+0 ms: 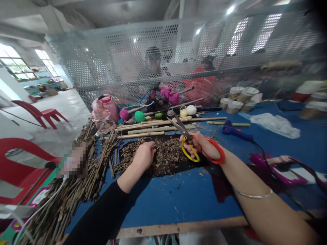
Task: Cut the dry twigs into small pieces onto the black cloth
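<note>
My right hand (201, 145) grips a pair of scissors (190, 141) with one yellow and one red handle loop, blades partly apart and pointing up and left. My left hand (144, 154) rests knuckles up, fingers curled, on a heap of brown chopped bits (166, 154) lying on a black sheet (178, 166). What the left fingers hold, if anything, is hidden. The blue table (184, 197) carries both.
Bundles of dry sticks (84, 177) lie at the left. Bamboo canes (153, 128), yarn balls (139, 116) and a pink jug (108, 109) sit behind. A blue glue gun (236, 132), white cloth (276, 124), cups (237, 100), a perforated screen with two people beyond, and red chairs (41, 114) are around.
</note>
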Demonstrator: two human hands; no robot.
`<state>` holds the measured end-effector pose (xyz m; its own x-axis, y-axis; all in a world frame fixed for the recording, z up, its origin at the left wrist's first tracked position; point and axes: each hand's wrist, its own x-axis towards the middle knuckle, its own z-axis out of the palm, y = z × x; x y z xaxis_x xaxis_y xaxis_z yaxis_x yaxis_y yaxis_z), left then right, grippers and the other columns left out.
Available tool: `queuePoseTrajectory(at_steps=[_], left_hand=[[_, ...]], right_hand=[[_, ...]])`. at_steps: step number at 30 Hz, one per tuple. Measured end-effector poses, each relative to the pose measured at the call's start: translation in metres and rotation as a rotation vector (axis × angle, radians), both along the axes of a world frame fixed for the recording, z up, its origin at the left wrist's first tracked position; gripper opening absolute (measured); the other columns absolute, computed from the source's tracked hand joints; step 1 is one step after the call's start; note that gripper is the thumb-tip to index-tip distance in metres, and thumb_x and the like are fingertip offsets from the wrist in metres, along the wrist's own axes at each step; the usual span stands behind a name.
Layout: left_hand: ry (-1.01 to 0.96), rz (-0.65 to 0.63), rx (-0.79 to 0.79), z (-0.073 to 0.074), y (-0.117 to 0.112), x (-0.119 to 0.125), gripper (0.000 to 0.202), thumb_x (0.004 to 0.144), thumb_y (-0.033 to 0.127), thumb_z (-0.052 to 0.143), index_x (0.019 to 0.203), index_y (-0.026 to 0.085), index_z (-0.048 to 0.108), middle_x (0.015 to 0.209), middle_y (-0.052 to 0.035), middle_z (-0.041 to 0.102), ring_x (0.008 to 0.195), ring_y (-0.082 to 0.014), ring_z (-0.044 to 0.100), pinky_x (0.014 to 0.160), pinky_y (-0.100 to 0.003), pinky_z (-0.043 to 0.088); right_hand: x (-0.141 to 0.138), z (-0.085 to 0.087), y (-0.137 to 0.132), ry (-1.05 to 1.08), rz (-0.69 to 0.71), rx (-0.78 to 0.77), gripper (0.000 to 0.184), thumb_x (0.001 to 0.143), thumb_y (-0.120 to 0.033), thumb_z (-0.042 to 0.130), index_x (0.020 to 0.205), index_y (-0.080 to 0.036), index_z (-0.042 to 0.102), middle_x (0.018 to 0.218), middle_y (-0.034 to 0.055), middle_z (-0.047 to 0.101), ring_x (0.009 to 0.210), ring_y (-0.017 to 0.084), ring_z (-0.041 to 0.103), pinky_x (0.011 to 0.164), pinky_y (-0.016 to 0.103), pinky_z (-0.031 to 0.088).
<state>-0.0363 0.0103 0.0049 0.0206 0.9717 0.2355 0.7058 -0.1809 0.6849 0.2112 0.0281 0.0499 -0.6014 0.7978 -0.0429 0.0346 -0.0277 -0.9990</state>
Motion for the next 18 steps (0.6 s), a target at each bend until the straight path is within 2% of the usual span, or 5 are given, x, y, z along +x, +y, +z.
queuePoseTrajectory(at_steps=[3, 6, 11, 15, 18], left_hand=[[0.140, -0.017, -0.009, 0.004, 0.002, -0.001, 0.029, 0.071, 0.012, 0.057, 0.097, 0.018, 0.067, 0.090, -0.0110, 0.066, 0.089, -0.0230, 0.059, 0.088, -0.031, 0.041], [0.252, -0.020, -0.071, 0.014, 0.012, 0.002, 0.017, 0.067, 0.015, 0.063, 0.083, 0.019, 0.069, 0.088, -0.0105, 0.065, 0.090, -0.0244, 0.059, 0.087, -0.032, 0.041], [0.339, -0.048, -0.207, 0.019, 0.027, 0.014, 0.006, 0.062, 0.013, 0.066, 0.059, 0.019, 0.067, 0.074, -0.0082, 0.066, 0.082, -0.0238, 0.060, 0.081, -0.032, 0.043], [0.142, -0.059, -0.144, 0.016, 0.031, 0.016, 0.012, 0.072, 0.022, 0.059, 0.068, 0.019, 0.070, 0.073, -0.0062, 0.067, 0.076, -0.0196, 0.059, 0.075, -0.028, 0.043], [-0.229, -0.046, -0.205, 0.011, 0.030, 0.017, 0.021, 0.076, 0.031, 0.055, 0.076, 0.015, 0.069, 0.067, -0.0036, 0.065, 0.061, -0.0143, 0.056, 0.064, -0.025, 0.043]], right_hand=[[-0.005, -0.016, 0.006, 0.074, -0.048, 0.059, 0.066, 0.071, -0.075, 0.039, 0.106, -0.021, 0.049, 0.066, -0.0027, 0.042, 0.051, 0.010, 0.041, 0.047, 0.024, 0.045], [-0.002, -0.028, 0.005, 0.078, -0.091, 0.107, 0.065, 0.072, -0.074, 0.038, 0.107, -0.021, 0.047, 0.068, -0.0018, 0.042, 0.052, 0.011, 0.041, 0.050, 0.026, 0.045], [0.005, -0.032, 0.002, 0.116, -0.204, 0.142, 0.060, 0.073, -0.073, 0.039, 0.105, -0.022, 0.047, 0.070, -0.0009, 0.042, 0.055, 0.012, 0.042, 0.053, 0.027, 0.044], [0.003, -0.027, -0.004, 0.162, -0.193, 0.122, 0.058, 0.074, -0.071, 0.041, 0.104, -0.022, 0.047, 0.069, -0.0014, 0.041, 0.054, 0.011, 0.041, 0.051, 0.026, 0.042], [-0.003, -0.022, -0.014, 0.100, -0.125, 0.026, 0.060, 0.075, -0.072, 0.035, 0.105, -0.021, 0.046, 0.067, -0.0021, 0.040, 0.050, 0.009, 0.037, 0.044, 0.022, 0.039]])
